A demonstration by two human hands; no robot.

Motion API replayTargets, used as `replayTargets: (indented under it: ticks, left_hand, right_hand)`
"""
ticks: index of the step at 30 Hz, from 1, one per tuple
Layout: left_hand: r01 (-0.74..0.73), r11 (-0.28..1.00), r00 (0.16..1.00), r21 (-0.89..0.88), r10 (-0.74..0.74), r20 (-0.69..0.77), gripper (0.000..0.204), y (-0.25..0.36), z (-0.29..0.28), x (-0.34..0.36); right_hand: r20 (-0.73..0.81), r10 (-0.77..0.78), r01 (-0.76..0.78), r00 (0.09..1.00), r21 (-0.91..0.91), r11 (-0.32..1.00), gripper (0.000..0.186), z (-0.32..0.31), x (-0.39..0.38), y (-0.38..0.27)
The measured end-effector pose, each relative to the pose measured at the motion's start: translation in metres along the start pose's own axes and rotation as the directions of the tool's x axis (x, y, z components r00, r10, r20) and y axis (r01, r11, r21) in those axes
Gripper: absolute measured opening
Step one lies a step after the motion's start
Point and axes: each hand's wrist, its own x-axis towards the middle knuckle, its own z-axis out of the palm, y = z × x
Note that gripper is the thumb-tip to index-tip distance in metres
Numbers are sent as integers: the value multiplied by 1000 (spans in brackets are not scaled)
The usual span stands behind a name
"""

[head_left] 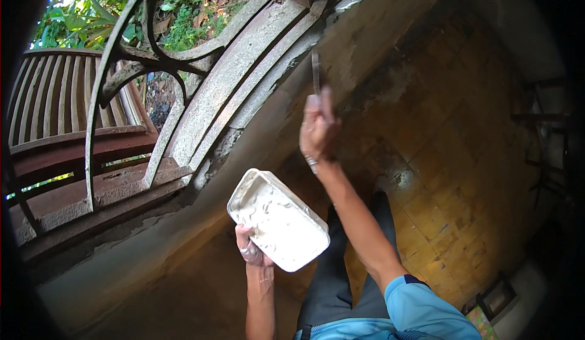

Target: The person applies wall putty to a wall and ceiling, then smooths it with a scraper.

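Observation:
My left hand [248, 247] grips a white rectangular tub [244, 187] by its near-left side, with the thumb over the rim. White paste [281, 221] lies inside the tub, smeared up its walls. Farther out, my right hand [319, 130] is closed around a thin, flat-bladed tool [315, 72], seen edge-on and slightly blurred; it looks like a putty knife. The blade points away from me, close to the rough wall [359, 53] under the window ledge; I cannot tell whether it touches. White smears mark the left hand and the right wrist.
A weathered ledge [234, 90] with peeling edges runs diagonally above the wall, beside a curved metal grille [152, 60]. Beyond it stands a slatted wooden bench [67, 96] near green plants [183, 26]. Worn yellowish tiles [439, 206] cover the floor; dark furniture [545, 133] stands at right.

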Motion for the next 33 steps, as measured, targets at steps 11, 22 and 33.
replayTargets:
  ticks: [11,22,33]
  left_hand:
    - [-34,997,999,75,35,-8,60,30,-17,15]
    - [-42,998,999,51,42,-15,60,13,-9,22]
    - [-102,991,995,85,101,17,59,21,-9,18]
  right_hand:
    - [10,-168,167,986,74,983,26,23,-76,26]
    - [-35,-82,85,996,129,988,49,31,23,51]
    - [137,87,-97,987,68,993,53,33,-54,36]
